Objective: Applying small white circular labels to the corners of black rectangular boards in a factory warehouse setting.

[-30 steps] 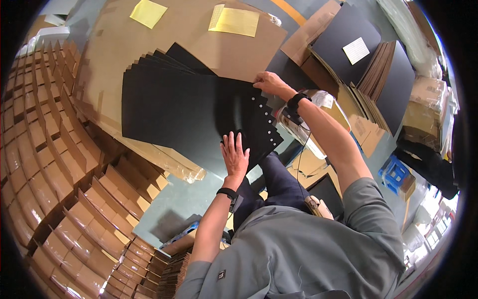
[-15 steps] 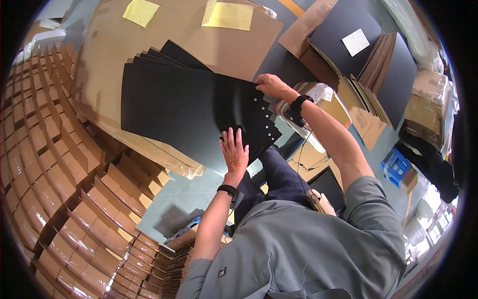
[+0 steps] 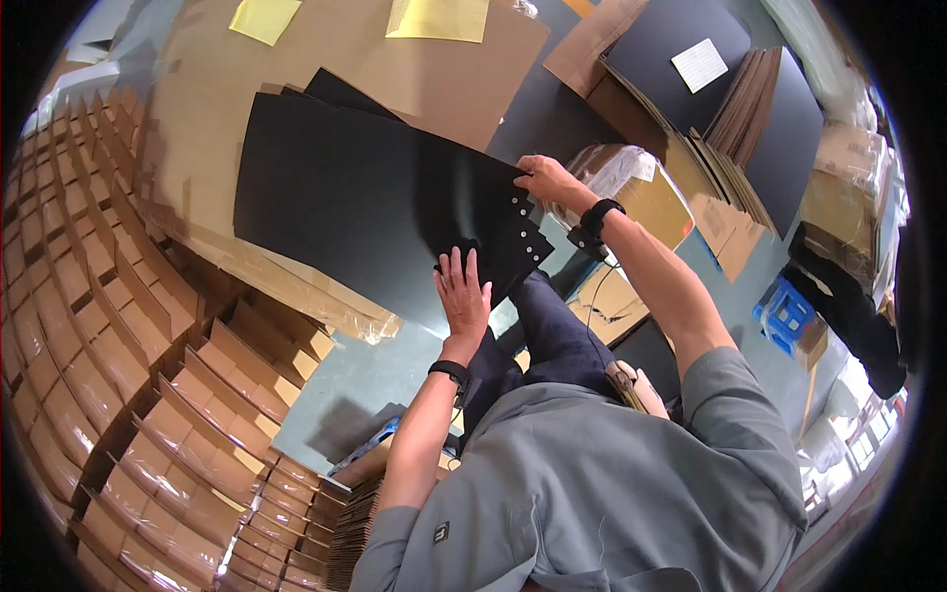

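A large black sheet (image 3: 365, 197) with a row of small white dots near one corner lies on a pile of like black sheets on a wide brown cardboard surface (image 3: 326, 59). My left hand (image 3: 464, 296) lies flat with fingers spread on the sheet's near edge. My right hand (image 3: 545, 181) pinches the sheet's far corner beside the dots. A black band sits on each wrist.
Stacks of folded brown cartons (image 3: 118, 375) fill the left and lower left. Two yellow sheets (image 3: 439, 18) lie at the top. More black boards (image 3: 691, 59), brown cardboard, a shiny wrapped bundle (image 3: 641, 187) and a blue stool (image 3: 784, 316) stand on the right.
The two hands and the black sheet have shifted slightly; my right hand stays on the dotted corner and my left hand stays flat on the near edge.
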Demonstrator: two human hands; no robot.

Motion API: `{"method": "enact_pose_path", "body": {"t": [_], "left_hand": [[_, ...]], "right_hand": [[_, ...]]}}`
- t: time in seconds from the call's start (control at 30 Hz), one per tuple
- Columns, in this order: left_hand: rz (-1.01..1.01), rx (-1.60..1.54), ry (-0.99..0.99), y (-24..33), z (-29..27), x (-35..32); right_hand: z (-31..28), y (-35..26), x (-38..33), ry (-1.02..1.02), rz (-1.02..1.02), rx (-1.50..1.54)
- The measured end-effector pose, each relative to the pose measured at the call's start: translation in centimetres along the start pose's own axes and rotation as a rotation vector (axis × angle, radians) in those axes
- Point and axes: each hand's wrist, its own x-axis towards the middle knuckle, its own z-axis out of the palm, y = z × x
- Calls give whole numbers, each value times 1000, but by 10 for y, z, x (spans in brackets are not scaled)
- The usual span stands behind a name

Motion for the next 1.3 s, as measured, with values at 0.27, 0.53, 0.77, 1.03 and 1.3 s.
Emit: {"method": "enact_pose_path", "body": {"t": [0.27,0.53,0.77,1.03,1.3], "left_hand": [[-292,-194,186,-16,-13,-8],[-1046,-957,357,-83,-10,-47],[-980,-1846,205,-70,-34,-30],[-997,-1865,280,-53,-67,-13],[-629,-2151,363,-114,-95,-23]], "right_hand": [[-10,-9,-9,-4,60,35],[-47,-47,-28,-142,244,603],[-31,-42,-36,8,270,931],[54,-112,-72,-69,198,1488],[65,-201,-143,299,-227,492]]}}
